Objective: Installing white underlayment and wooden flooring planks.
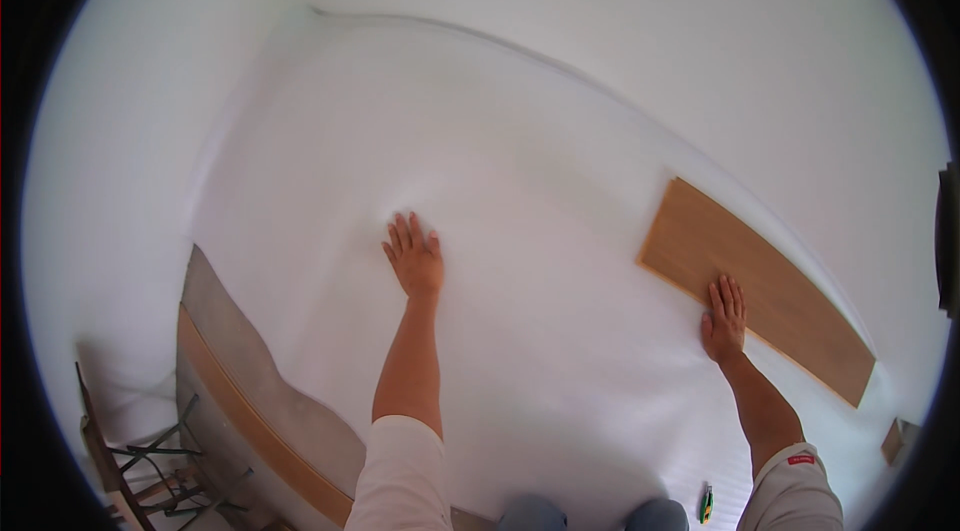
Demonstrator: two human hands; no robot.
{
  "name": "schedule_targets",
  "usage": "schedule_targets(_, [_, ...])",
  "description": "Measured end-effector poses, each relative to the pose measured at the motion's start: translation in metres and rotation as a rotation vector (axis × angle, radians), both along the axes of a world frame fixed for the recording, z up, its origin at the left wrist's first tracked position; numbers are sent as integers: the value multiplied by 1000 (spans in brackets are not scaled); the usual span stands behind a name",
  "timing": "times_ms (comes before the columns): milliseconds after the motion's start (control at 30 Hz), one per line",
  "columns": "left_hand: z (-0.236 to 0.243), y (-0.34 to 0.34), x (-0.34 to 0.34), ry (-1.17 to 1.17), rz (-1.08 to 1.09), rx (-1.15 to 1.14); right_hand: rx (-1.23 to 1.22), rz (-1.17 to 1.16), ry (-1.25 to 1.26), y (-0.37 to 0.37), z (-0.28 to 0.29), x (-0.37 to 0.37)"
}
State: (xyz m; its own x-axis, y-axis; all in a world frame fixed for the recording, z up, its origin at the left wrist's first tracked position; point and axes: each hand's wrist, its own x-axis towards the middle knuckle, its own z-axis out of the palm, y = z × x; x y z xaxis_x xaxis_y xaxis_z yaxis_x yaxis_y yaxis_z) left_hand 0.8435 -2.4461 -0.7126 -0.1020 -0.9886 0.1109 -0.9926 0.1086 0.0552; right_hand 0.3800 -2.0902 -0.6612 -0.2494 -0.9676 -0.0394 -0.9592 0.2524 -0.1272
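Note:
My left hand (411, 259) lies palm down on a white underlay sheet (500, 231), its fingers spread and nothing under them but the sheet. Further right, my right hand (726, 319) rests on the near long edge of a brown wood-look floor plank (775, 296). Its fingers stretch flat across the plank's top, with the thumb close to the edge. The plank lies on the sheet beside the right-hand wall. Near my knees, a green and black utility knife (707, 503) sits on the sheet, apart from both hands.
White walls (110, 161) border the sheet at left and along the far right. At lower left, bare grey floor (230, 311) shows past its wavy edge, beside a long brown strip (260, 421). Dark folding legs (165, 461) stand beyond. A small brown piece (893, 441) is at far right.

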Motion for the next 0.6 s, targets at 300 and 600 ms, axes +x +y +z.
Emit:
schedule_targets(300, [16, -12, 1, 68, -1, 85, -336, 319, -373, -305, -30, 225])
schedule_targets(600, [-14, -77, 108, 46, 91, 60, -66, 547, -219, -461, -17, 317])
